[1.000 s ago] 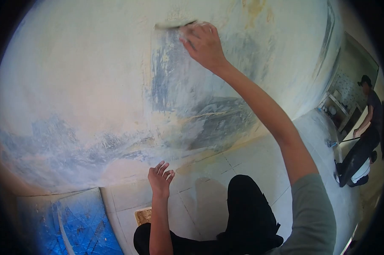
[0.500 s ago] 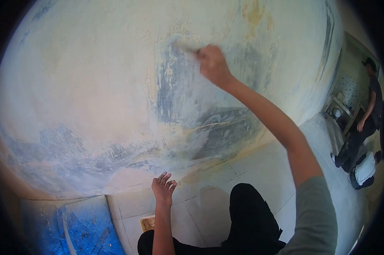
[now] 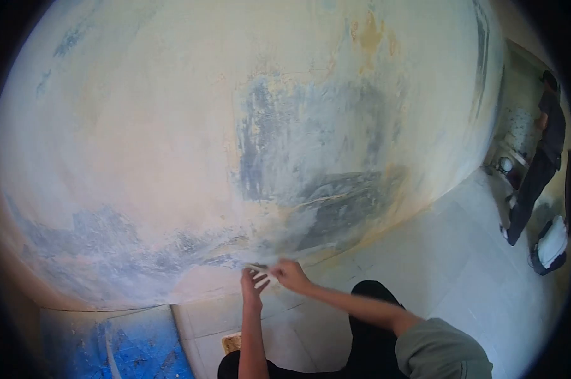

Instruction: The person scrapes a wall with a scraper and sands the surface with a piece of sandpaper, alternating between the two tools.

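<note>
My right hand (image 3: 290,276) is closed round the handle of what looks like a putty knife (image 3: 260,269), blurred by motion. Its pale blade points left, at the fingertips of my left hand (image 3: 252,289). The left fingers are raised and apart; whether the blade touches them I cannot make out. Both hands are low, in front of the wall (image 3: 153,126), which is pale cream with rough grey-blue patches. A large grey patch (image 3: 310,132) lies above my hands.
Blue sheeting (image 3: 134,347) covers the floor at lower left. A small tray with brownish contents (image 3: 231,343) sits by my left forearm. Pale tiles (image 3: 443,265) run to the right, where a person in dark clothes (image 3: 544,151) stands beside a white sack-like bundle (image 3: 552,246).
My right hand has come down from the upper grey patch, bringing the putty knife to my left hand. The left hand has stayed low. The person at right has shifted posture.
</note>
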`<control>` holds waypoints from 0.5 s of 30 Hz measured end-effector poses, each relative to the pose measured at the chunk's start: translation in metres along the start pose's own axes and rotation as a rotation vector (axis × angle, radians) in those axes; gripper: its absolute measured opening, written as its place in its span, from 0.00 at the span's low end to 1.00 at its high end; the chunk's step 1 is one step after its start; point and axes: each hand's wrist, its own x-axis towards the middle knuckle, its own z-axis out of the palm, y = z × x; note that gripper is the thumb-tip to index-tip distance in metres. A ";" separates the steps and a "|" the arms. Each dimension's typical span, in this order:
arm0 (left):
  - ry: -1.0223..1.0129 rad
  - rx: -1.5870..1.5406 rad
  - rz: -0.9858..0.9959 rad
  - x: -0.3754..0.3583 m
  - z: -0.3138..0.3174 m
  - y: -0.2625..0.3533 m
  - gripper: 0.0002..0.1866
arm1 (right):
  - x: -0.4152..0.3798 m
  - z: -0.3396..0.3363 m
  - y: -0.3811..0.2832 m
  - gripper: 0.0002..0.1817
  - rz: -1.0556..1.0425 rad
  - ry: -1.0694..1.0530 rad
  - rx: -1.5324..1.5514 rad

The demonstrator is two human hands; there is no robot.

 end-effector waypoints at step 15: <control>-0.013 0.137 0.121 -0.028 0.005 0.029 0.15 | 0.018 -0.031 -0.011 0.14 0.743 -0.513 0.634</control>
